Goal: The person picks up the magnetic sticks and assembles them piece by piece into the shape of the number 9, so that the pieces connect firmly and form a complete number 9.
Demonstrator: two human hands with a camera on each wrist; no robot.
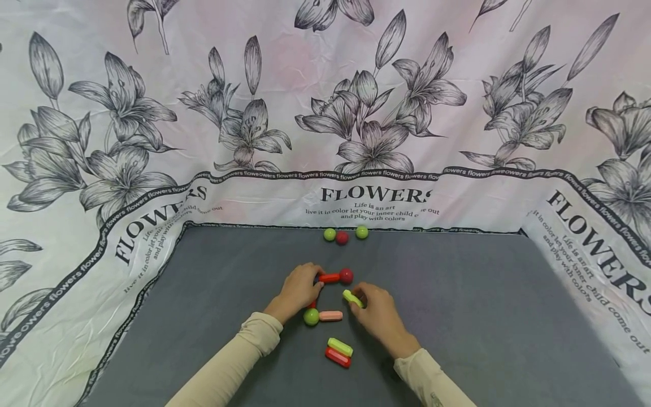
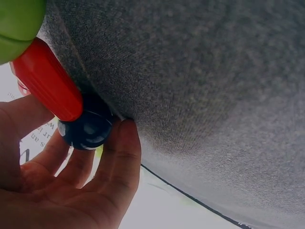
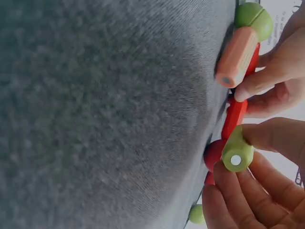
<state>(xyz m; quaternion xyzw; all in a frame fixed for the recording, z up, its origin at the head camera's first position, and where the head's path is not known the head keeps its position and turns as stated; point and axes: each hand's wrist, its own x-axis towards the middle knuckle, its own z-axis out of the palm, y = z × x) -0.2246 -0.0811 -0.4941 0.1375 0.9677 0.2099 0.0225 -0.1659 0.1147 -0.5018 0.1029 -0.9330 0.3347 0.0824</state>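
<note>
My left hand (image 1: 297, 291) grips a dark blue ball (image 2: 88, 128), fingers curled round it; the hand mostly covers that ball in the head view. From the ball one red rod (image 1: 329, 277) runs right to a red ball (image 1: 346, 276). A second red rod (image 2: 50, 81) leads to a green ball (image 1: 311, 317) nearer the person, and a salmon-pink rod (image 1: 331, 316) reaches right from that ball. Between thumb and fingers, my right hand (image 1: 378, 314) pinches a yellow-green rod (image 3: 238, 151), with a round silvery spot on its end, apart from the joined pieces.
Side by side in front lie another yellow-green rod (image 1: 340, 346) and a red rod (image 1: 338, 357). At the back edge of the grey surface (image 1: 458, 294) are two green balls (image 1: 361, 232) and a red ball (image 1: 342, 238). A flower-printed cloth (image 1: 376, 198) rises behind.
</note>
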